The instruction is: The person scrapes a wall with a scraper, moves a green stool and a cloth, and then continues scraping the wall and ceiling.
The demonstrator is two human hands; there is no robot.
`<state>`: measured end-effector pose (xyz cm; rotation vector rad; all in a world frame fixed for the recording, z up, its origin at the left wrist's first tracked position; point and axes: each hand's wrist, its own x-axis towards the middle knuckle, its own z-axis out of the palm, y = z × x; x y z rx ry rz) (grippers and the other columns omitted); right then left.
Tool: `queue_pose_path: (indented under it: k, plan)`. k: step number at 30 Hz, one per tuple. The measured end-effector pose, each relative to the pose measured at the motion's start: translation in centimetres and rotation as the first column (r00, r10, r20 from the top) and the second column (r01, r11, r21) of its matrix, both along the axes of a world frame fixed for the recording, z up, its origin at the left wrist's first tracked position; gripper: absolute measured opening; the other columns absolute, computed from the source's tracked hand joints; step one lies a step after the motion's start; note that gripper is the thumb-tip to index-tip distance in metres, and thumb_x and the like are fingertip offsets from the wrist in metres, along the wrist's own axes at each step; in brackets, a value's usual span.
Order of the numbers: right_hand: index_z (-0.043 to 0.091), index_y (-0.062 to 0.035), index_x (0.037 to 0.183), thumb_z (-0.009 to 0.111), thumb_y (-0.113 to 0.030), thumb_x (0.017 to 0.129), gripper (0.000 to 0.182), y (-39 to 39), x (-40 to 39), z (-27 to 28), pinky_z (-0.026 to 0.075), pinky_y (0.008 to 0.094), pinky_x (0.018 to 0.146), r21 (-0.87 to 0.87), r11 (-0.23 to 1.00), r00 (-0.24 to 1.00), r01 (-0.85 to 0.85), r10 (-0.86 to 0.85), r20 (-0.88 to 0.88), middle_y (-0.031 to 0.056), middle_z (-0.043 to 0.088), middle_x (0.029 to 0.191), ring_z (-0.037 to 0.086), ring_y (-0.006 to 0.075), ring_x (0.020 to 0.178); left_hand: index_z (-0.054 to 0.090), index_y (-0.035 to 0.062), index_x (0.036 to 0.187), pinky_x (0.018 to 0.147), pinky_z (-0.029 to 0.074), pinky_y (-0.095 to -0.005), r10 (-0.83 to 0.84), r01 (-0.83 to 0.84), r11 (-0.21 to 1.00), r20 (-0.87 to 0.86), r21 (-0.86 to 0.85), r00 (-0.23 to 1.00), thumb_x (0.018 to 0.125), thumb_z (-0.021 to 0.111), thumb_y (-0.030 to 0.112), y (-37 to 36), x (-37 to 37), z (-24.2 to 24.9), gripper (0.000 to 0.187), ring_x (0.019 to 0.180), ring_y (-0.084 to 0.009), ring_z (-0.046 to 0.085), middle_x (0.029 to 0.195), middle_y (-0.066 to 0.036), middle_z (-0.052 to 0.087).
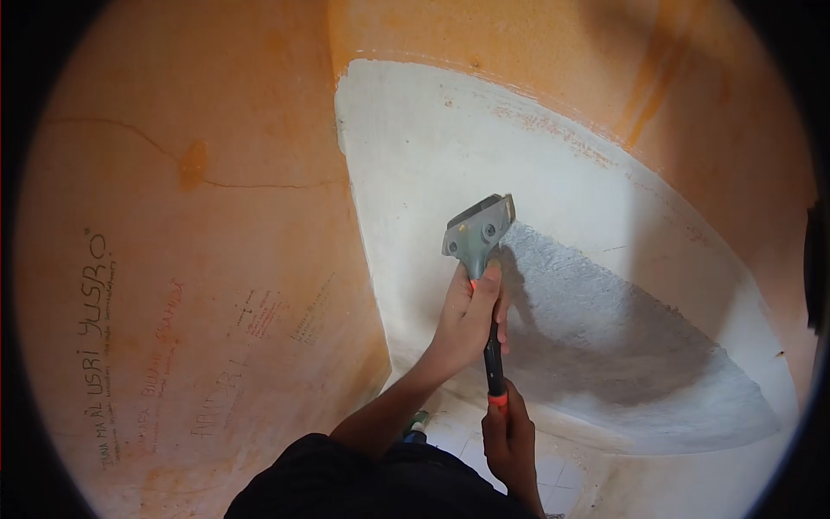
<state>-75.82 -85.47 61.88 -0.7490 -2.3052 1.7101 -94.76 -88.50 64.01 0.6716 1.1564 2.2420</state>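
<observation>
A long-handled scraper points up and away from me, its grey head set with two bolts, its handle black with red-orange bands. Close below the head, my left hand is wrapped round the upper handle, thumb along it. My right hand grips the lower end by the red-orange part. Behind the tool is a white-painted patch of wall. Within that patch lies a rough grey bare area, and the scraper head overlaps its upper left corner in this view. A shadow falls beside my left hand.
On the left stands an orange wall with a thin crack and handwriting in black and red. Orange paint also borders the white patch above. White floor tiles show below, near my dark clothing.
</observation>
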Motion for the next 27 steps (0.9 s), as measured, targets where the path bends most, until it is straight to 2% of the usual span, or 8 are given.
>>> queue_pose_path:
  k: [1, 3, 7, 13, 19, 21, 24, 27]
  plan:
    - [0.041, -0.0024, 0.141, 0.047, -0.016, 0.099, 0.045, 0.0, 0.5, -0.2, 0.045, 0.0283, 0.061, 0.001, 1.000, 1.000, -0.002, 0.002, -0.006, 0.0072, 0.057, 0.070, 0.055, 0.0122, 0.062, 0.035, 0.0089, 0.102, 0.039, 0.050, -0.0278, 0.002, -0.002, 1.000, -0.006, 0.001, 1.000, 0.102, 0.042, 0.043, 0.1, 0.4, -0.2, 0.035, 0.043, -0.0116, 0.052, 0.062, -0.003, 0.046]
    - [0.040, 0.0015, 0.139, 0.045, -0.025, 0.101, 0.047, -0.4, 1.8, -0.8, 0.038, 0.0219, 0.047, -0.023, 0.999, 0.996, 0.041, -0.043, -0.077, -0.0019, 0.047, 0.064, 0.045, 0.0050, 0.051, 0.035, 0.0080, 0.101, 0.039, 0.051, -0.0280, -0.048, 0.050, 0.996, 0.031, -0.070, 0.998, 0.102, 0.044, 0.042, 0.3, 1.6, -0.4, 0.035, 0.044, -0.0118, 0.053, 0.062, -0.003, 0.046]
    - [0.039, 0.0014, 0.139, 0.043, -0.021, 0.101, 0.044, -0.4, 0.5, 0.2, 0.037, 0.0218, 0.046, -0.028, 1.000, 0.995, 0.012, -0.015, -0.096, -0.0023, 0.046, 0.064, 0.043, 0.0042, 0.050, 0.034, 0.0070, 0.111, 0.040, 0.051, -0.0292, -0.044, 0.045, 0.998, 0.037, -0.049, 0.998, 0.103, 0.042, 0.039, -0.1, 0.6, 0.3, 0.034, 0.045, -0.0121, 0.053, 0.063, -0.003, 0.046]
    - [0.038, 0.0021, 0.140, 0.045, -0.024, 0.102, 0.047, -1.5, 0.9, -0.7, 0.037, 0.0216, 0.046, -0.013, 0.995, 0.993, 0.094, -0.095, -0.074, -0.0028, 0.045, 0.063, 0.043, 0.0038, 0.051, 0.034, 0.0098, 0.100, 0.040, 0.052, -0.0285, -0.113, 0.113, 0.993, 0.016, -0.023, 0.994, 0.103, 0.040, 0.039, -0.1, 1.3, -0.3, 0.030, 0.045, -0.0116, 0.053, 0.063, -0.002, 0.045]
    - [0.039, 0.0027, 0.139, 0.047, -0.025, 0.101, 0.048, -2.7, 1.1, -2.0, 0.037, 0.0221, 0.046, -0.016, 0.989, 0.985, 0.145, -0.146, -0.090, -0.0025, 0.047, 0.063, 0.044, 0.0046, 0.051, 0.035, 0.0107, 0.098, 0.040, 0.052, -0.0280, -0.167, 0.167, 0.986, 0.010, -0.026, 0.986, 0.104, 0.038, 0.038, -0.4, 0.9, -1.6, 0.028, 0.045, -0.0110, 0.053, 0.064, -0.002, 0.046]
    - [0.041, -0.0012, 0.141, 0.047, -0.014, 0.098, 0.045, -2.8, 0.8, -1.6, 0.045, 0.0277, 0.058, 0.004, 0.986, 0.985, 0.167, -0.167, -0.032, 0.0056, 0.055, 0.068, 0.053, 0.0106, 0.061, 0.035, 0.0107, 0.098, 0.040, 0.052, -0.0277, -0.193, 0.194, 0.980, 0.031, -0.037, 0.981, 0.104, 0.039, 0.038, -0.6, 1.1, -1.8, 0.028, 0.046, -0.0108, 0.054, 0.063, -0.002, 0.047]
    - [0.042, -0.0011, 0.140, 0.047, -0.014, 0.098, 0.043, -2.9, 0.7, -1.7, 0.045, 0.0278, 0.058, -0.014, 0.984, 0.984, 0.177, -0.178, -0.016, 0.0054, 0.056, 0.069, 0.054, 0.0103, 0.061, 0.036, 0.0101, 0.100, 0.041, 0.052, -0.0276, -0.184, 0.184, 0.983, 0.028, 0.005, 0.982, 0.104, 0.040, 0.038, -0.5, 0.6, -1.4, 0.028, 0.047, -0.0107, 0.054, 0.064, -0.002, 0.048]
    - [0.045, -0.0016, 0.138, 0.048, -0.015, 0.098, 0.042, -3.5, 1.6, -2.8, 0.045, 0.0279, 0.058, -0.038, 0.976, 0.973, 0.215, -0.217, -0.072, 0.0050, 0.055, 0.068, 0.053, 0.0105, 0.061, 0.036, 0.0095, 0.102, 0.041, 0.053, -0.0277, -0.200, 0.200, 0.978, 0.015, -0.062, 0.980, 0.104, 0.040, 0.038, -0.6, 1.0, -2.3, 0.029, 0.047, -0.0106, 0.054, 0.066, -0.002, 0.049]
